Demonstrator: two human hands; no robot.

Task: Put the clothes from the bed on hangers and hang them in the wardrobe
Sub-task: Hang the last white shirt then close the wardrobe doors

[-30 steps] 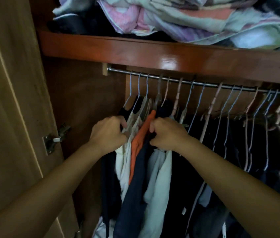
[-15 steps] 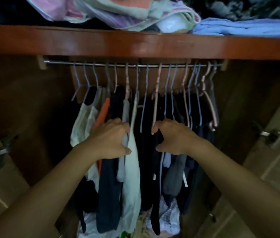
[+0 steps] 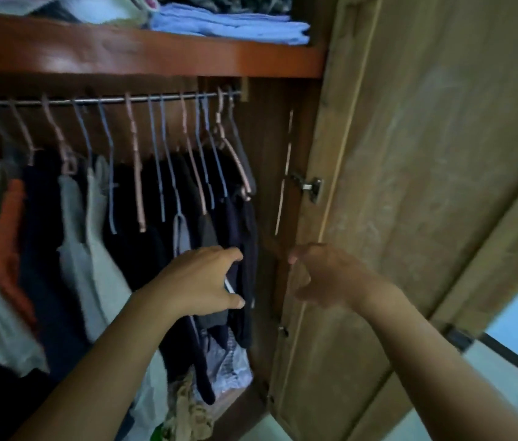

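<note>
Both of your bare forearms reach up and forward from the bottom of the view, roughly side by side. Your left hand (image 3: pixel 202 283) is held palm away from you, its thumb stretched out low to the right and its fingers curving forward above it, so the hand forms a wide C. Your right hand (image 3: pixel 321 275) is blurred; its fingers look loosely curled, thumb side turned left, and it holds nothing you can make out.

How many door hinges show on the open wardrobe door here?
1: a metal hinge on the right door's inner edge, level with the hangers' lower ends. A lower hinge may sit behind the right hand; too blurred to tell.
</note>
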